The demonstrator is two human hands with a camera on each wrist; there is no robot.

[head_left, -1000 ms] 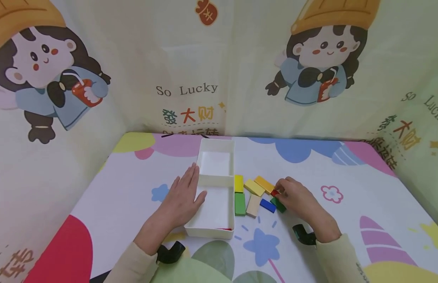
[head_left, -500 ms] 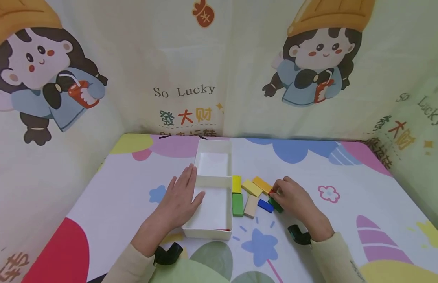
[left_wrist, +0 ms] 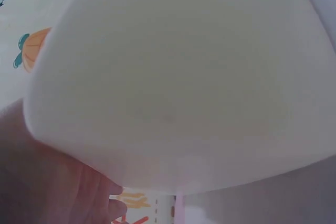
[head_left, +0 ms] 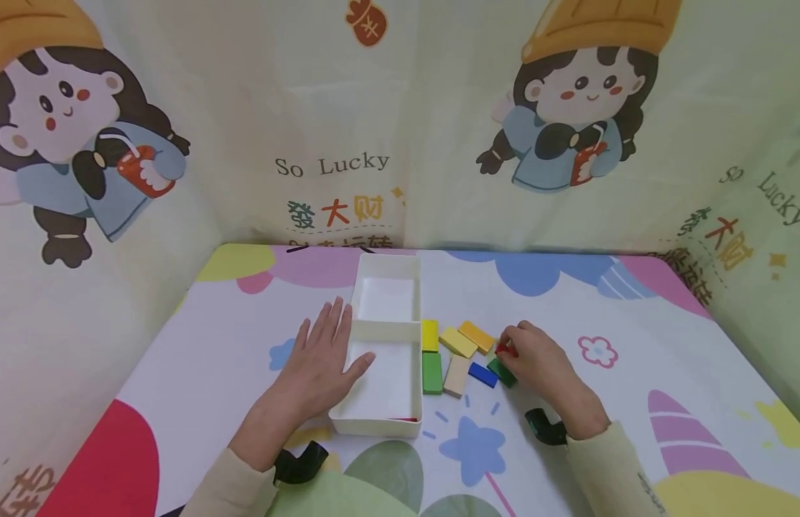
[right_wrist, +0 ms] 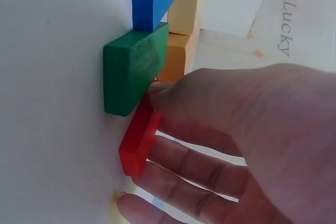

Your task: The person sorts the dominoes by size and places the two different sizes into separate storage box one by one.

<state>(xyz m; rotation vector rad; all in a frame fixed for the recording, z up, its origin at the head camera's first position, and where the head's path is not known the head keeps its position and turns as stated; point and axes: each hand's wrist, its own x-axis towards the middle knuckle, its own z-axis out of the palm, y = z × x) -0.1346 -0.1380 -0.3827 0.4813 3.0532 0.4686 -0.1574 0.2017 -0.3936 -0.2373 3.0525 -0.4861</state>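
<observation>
My left hand (head_left: 316,362) rests with straight fingers along the left side of a white two-compartment box (head_left: 374,428). In the left wrist view the box wall (left_wrist: 178,77) fills most of the picture. My right hand (head_left: 538,366) pinches a red wooden block (right_wrist: 137,142) between thumb and fingers. Right beside that block lies a dark green block (right_wrist: 131,66), and a blue block (head_left: 483,375) is just left of the green one. Orange (head_left: 477,336), pale yellow (head_left: 458,342) and beige (head_left: 456,376) blocks lie near them.
A bright yellow block (head_left: 429,335) and a light green block (head_left: 432,373) lie against the box's right wall. A sliver of red (head_left: 403,419) shows inside the near compartment. A printed cloth (head_left: 335,108) hangs behind the patterned table (head_left: 555,467).
My right fingers have closed on the red block, which is now slightly raised at the fingertips. The left hand stays at the box, its fingers a little more spread.
</observation>
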